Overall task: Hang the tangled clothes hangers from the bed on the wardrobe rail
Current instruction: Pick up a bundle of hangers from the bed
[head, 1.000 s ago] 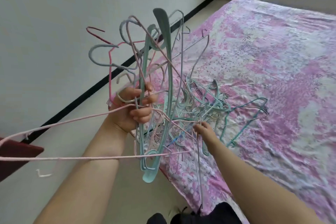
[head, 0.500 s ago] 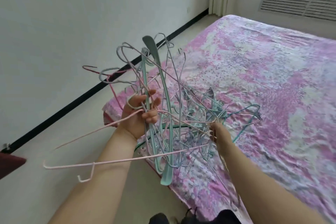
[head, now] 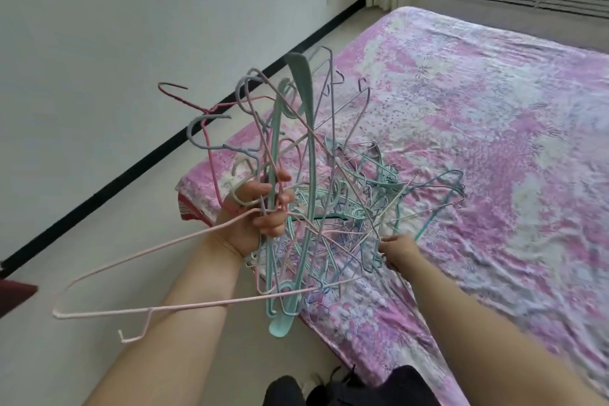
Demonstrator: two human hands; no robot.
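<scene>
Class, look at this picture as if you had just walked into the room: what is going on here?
A person stands at the corner of a bed with a pink flowered cover, working on a tangle of clothes hangers. The left hand grips several of them and holds the bunch up, with a pale pink wire hanger sticking out to the left. The right hand holds wires at the tangle's lower right. Part of the tangle lies on the bed. No wardrobe rail is in view.

The scene is seen from a single head-worn camera, aimed forward and down over the near left corner of the bed (head: 494, 148). Both forearms are seen close, entering from the bottom edge; the wall (head: 115, 43) is seen at left.
</scene>
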